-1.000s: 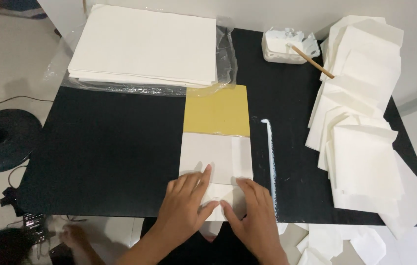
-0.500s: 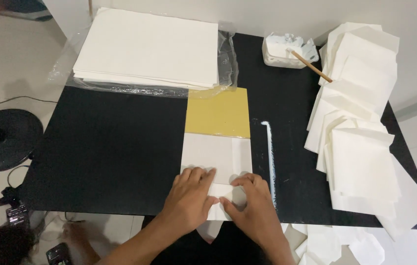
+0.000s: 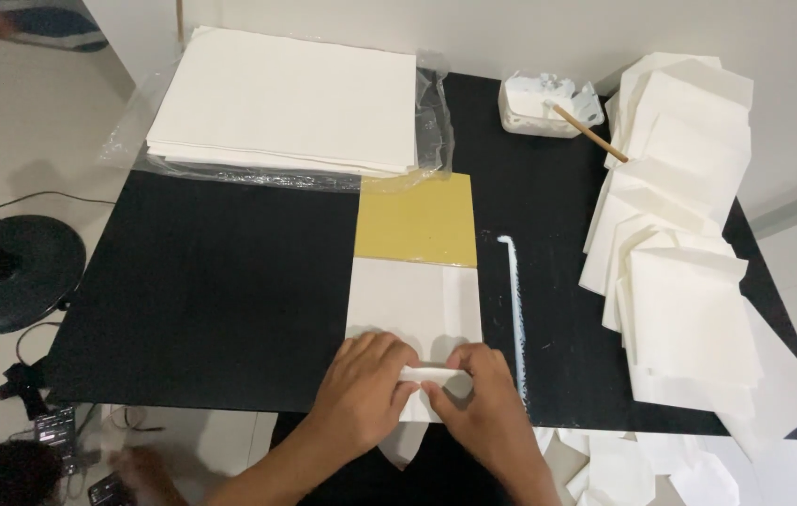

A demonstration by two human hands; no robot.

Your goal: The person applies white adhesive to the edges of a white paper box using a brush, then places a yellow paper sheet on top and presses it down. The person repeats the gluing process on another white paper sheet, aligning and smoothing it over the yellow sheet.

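Matte black table (image 3: 201,290) on pale tile floor (image 3: 23,141) — left hand (image 3: 365,389) and right hand (image 3: 483,412) both pinching folded white paper sheet (image 3: 414,305).

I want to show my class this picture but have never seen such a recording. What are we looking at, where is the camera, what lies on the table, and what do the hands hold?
There is no machine here: a person works with two bare hands, and the camera sits on that person's head, looking down. The left hand and right hand meet at the near edge of a black table and pinch a folded edge of a white sheet. Just beyond the sheet lies a yellow board. To its right runs a thin white line, perhaps glue, though I cannot be sure. At the far left sits a paper stack on clear plastic wrap. Far right of that stands a small white tub with a wooden stick in it. Folded white pieces are piled along the right side. A dark round base stands on the floor at left.
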